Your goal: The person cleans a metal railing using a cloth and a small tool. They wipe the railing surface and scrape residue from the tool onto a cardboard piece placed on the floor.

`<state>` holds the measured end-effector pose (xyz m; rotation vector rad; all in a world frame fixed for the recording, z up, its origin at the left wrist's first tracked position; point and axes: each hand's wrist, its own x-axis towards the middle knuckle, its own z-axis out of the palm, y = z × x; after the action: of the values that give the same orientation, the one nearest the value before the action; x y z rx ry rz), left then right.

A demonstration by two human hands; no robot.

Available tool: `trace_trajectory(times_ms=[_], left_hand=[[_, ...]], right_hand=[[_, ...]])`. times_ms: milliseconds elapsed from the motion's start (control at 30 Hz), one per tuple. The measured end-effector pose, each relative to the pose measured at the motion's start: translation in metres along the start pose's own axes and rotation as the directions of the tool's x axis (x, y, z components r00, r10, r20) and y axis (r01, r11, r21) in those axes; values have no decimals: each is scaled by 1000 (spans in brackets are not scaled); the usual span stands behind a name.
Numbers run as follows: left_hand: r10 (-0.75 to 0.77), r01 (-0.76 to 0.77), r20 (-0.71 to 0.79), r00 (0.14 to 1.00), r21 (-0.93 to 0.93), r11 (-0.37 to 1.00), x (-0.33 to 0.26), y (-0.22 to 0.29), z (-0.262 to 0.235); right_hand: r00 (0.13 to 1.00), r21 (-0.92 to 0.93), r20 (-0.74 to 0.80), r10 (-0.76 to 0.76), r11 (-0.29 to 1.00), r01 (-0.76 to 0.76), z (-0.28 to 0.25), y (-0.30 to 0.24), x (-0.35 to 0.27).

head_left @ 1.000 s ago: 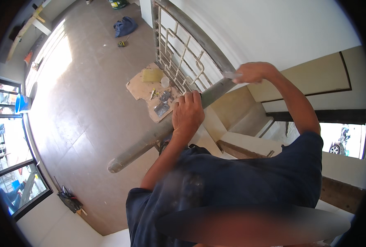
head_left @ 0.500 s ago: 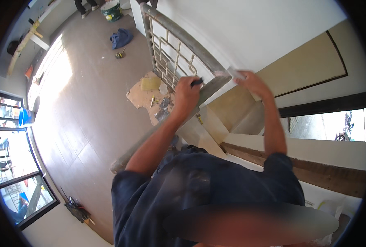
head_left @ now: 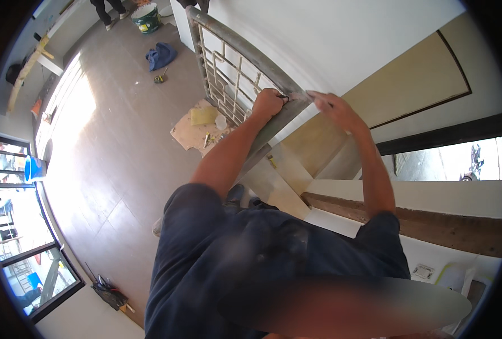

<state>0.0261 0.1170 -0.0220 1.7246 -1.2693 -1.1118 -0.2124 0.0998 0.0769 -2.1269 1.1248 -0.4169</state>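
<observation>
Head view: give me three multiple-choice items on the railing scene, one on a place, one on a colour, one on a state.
1. Where does the left hand rest?
A. on the railing's top rail
B. on the floor
C. on the window

2. What colour is the cloth on the floor?
A. red
B. blue
C. yellow

3. How are the left hand's fingers?
A. spread flat in the air
B. curled over the rail
C. hidden in a pocket

Answers: 1 A, the hand sits on the grey top rail. 2 B, the heap near the bucket is blue. 3 B, the fingers wrap the rail beside the right hand.
</observation>
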Motion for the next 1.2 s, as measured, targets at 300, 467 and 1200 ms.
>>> trace_trajectory(times_ms=[300, 467, 1200], left_hand=[[201, -34, -454, 868, 349, 936, -194, -18, -77], [364, -123, -489, 793, 457, 881, -199, -31, -68], [347, -98, -434, 831, 500, 860, -197, -31, -65]], right_hand=[[1000, -840, 0, 15, 542, -8, 37, -33, 91], [963, -816, 251, -96, 513, 264, 44, -54, 111], [932, -851, 323, -162, 381, 361, 41, -40, 123]])
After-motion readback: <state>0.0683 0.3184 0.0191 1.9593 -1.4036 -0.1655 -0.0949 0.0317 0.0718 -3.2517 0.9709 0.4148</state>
